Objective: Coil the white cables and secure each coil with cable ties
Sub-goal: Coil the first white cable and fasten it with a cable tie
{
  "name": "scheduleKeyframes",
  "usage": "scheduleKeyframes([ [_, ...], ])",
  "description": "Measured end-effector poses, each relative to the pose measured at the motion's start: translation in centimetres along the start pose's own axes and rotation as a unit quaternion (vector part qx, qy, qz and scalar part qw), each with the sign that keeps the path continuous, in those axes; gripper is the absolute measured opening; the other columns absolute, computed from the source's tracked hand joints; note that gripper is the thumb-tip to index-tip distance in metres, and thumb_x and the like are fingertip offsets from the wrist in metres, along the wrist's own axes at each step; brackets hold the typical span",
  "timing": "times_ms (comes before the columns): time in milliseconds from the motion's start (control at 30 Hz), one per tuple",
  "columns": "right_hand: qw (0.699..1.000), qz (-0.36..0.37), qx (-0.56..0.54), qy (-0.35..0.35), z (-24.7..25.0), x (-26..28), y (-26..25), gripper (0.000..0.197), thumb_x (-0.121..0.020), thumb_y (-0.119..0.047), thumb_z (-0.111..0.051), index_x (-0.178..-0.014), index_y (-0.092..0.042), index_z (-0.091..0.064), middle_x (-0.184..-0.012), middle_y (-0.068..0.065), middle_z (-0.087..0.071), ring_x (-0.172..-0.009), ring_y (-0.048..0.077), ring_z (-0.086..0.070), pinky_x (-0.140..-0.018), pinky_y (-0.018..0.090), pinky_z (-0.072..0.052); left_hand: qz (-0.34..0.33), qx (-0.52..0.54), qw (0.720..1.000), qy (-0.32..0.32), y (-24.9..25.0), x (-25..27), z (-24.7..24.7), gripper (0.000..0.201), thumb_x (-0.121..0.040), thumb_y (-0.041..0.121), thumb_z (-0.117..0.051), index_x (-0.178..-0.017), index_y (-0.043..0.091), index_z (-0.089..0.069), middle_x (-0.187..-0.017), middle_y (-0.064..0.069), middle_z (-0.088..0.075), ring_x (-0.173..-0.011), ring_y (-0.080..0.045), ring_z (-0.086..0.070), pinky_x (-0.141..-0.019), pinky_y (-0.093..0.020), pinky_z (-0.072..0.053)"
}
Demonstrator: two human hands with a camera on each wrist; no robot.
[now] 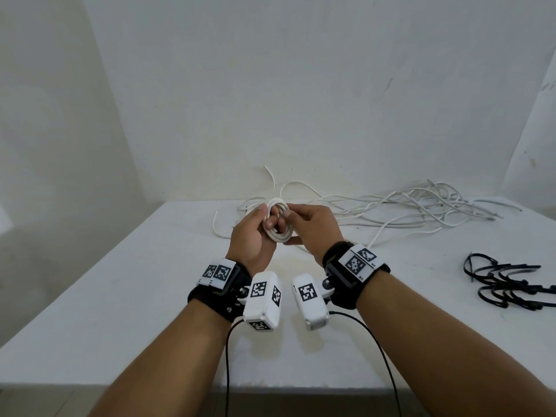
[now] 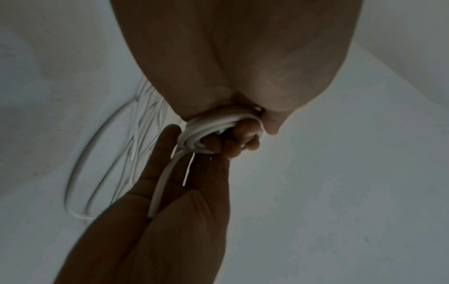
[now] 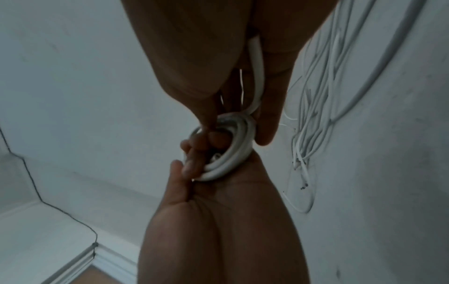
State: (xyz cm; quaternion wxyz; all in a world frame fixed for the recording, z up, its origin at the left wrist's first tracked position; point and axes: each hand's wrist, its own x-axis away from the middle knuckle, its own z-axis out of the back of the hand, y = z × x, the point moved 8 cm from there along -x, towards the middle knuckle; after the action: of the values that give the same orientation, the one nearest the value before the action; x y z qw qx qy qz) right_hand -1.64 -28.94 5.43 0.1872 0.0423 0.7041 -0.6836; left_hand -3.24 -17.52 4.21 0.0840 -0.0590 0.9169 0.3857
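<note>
A small coil of white cable [image 1: 278, 233] is held above the far middle of the white table [image 1: 120, 311]. My left hand [image 1: 255, 230] grips it, with fingers curled through the loops; these fingertips [image 2: 233, 142] show inside the coil [image 2: 201, 130]. My right hand [image 1: 307, 219] pinches the coil's right side between thumb and fingers. The cable's tail [image 3: 257, 76] runs along the right palm into the coil [image 3: 233, 153]. A bunch of black cable ties [image 1: 511, 281] lies at the table's right edge, away from both hands.
A tangle of loose white cables [image 1: 406, 206] spreads over the table's back right, against the wall. More cable loops [image 1: 222, 230] lie just behind and left of the hands. Black leads [image 1: 228, 356] hang from the wrist cameras over the table's front edge.
</note>
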Motion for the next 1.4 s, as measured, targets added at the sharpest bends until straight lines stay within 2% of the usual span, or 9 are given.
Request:
scheduleKeyframes([
  [167,0.999,0.007,0.036,-0.017,0.3,-0.5,0.1,0.021,-0.096,-0.008,-0.059,-0.107,-0.015,-0.076,-0.088,0.005,-0.076,-0.081,0.019,-0.072,-0.072,0.037,-0.061,0.009,-0.050,0.999,-0.005,-0.4,0.1,0.2,0.034,-0.103,0.021,-0.032,-0.081,0.006,-0.052,-0.058,-0.002,-0.040,-0.070,-0.020,-0.048,-0.083,-0.032,-0.045],
  [333,0.990,0.071,0.123,-0.011,1.1,-0.5,-1.9,0.022,-0.092,-0.009,-0.065,-0.108,-0.019,-0.075,-0.090,-0.002,-0.077,-0.077,0.005,-0.068,-0.072,0.020,-0.053,0.027,-0.142,0.989,-0.014,-0.2,0.1,0.8,0.035,-0.103,0.026,-0.028,-0.078,0.014,-0.050,-0.060,0.003,-0.050,-0.075,-0.017,-0.050,-0.078,-0.032,-0.035],
  [533,0.915,0.128,0.370,-0.099,0.4,-0.8,-3.9,0.021,-0.090,-0.013,-0.064,-0.101,-0.024,-0.077,-0.068,-0.016,-0.063,-0.062,-0.003,-0.054,-0.060,0.010,-0.037,0.099,-0.227,0.969,0.014,0.3,0.0,1.1,0.023,-0.094,0.023,-0.043,-0.089,0.012,-0.063,-0.072,-0.009,-0.065,-0.069,-0.020,-0.061,-0.071,-0.032,-0.044],
  [767,0.881,0.169,0.424,-0.122,-1.2,-0.1,-4.2,0.018,-0.094,-0.017,-0.059,-0.102,-0.016,-0.076,-0.080,-0.002,-0.070,-0.067,0.008,-0.056,-0.067,0.021,-0.038,-0.017,-0.396,0.917,0.046,0.9,-0.7,0.0,0.032,-0.103,0.030,-0.043,-0.088,0.007,-0.061,-0.063,-0.004,-0.050,-0.053,-0.013,-0.043,-0.049,-0.024,-0.040],
  [900,0.900,0.169,0.392,-0.086,-1.2,0.5,-3.8,0.027,-0.098,-0.019,-0.054,-0.123,-0.015,-0.065,-0.104,0.004,-0.072,-0.089,0.013,-0.059,-0.071,0.013,-0.036,-0.052,-0.329,0.935,0.123,1.2,-0.8,0.6,0.038,-0.103,0.030,-0.041,-0.095,0.002,-0.065,-0.065,-0.010,-0.055,-0.046,-0.015,-0.044,-0.047,-0.025,-0.042],
  [967,0.899,0.134,0.410,-0.079,-0.9,0.7,-2.8,0.029,-0.100,-0.023,-0.049,-0.125,-0.010,-0.057,-0.108,0.008,-0.069,-0.094,0.018,-0.059,-0.074,0.021,-0.036,-0.052,-0.282,0.945,0.154,1.0,-0.7,0.5,0.040,-0.103,0.031,-0.040,-0.096,0.000,-0.064,-0.062,-0.010,-0.056,-0.039,-0.014,-0.044,-0.043,-0.022,-0.041],
  [1133,0.889,0.065,0.448,-0.071,0.2,0.8,-1.7,0.025,-0.103,-0.034,-0.042,-0.097,-0.009,-0.044,-0.088,0.012,-0.058,-0.079,0.027,-0.052,-0.067,0.035,-0.037,-0.044,-0.187,0.963,0.191,-0.1,-0.7,0.7,0.036,-0.100,0.034,-0.044,-0.085,0.007,-0.061,-0.069,-0.013,-0.055,-0.049,-0.019,-0.048,-0.045,-0.024,-0.043],
  [1300,0.858,0.046,0.503,-0.097,1.6,1.1,-2.6,0.026,-0.105,-0.033,-0.038,-0.097,-0.008,-0.041,-0.091,0.013,-0.055,-0.081,0.030,-0.052,-0.067,0.032,-0.032,0.103,-0.125,0.985,0.059,-2.3,-1.1,-1.4,0.041,-0.101,0.026,-0.041,-0.067,0.012,-0.058,-0.040,0.001,-0.040,-0.033,-0.010,-0.037,-0.039,-0.019,-0.031],
  [1400,0.798,0.045,0.579,-0.165,2.0,2.2,-2.6,0.032,-0.106,-0.027,-0.037,-0.117,-0.001,-0.051,-0.113,0.020,-0.058,-0.102,0.033,-0.056,-0.074,0.033,-0.035,0.236,-0.178,0.952,-0.074,-3.8,-0.5,-2.6,0.047,-0.096,0.024,-0.043,-0.059,0.010,-0.067,-0.044,-0.003,-0.049,-0.036,-0.011,-0.044,-0.040,-0.020,-0.034],
])
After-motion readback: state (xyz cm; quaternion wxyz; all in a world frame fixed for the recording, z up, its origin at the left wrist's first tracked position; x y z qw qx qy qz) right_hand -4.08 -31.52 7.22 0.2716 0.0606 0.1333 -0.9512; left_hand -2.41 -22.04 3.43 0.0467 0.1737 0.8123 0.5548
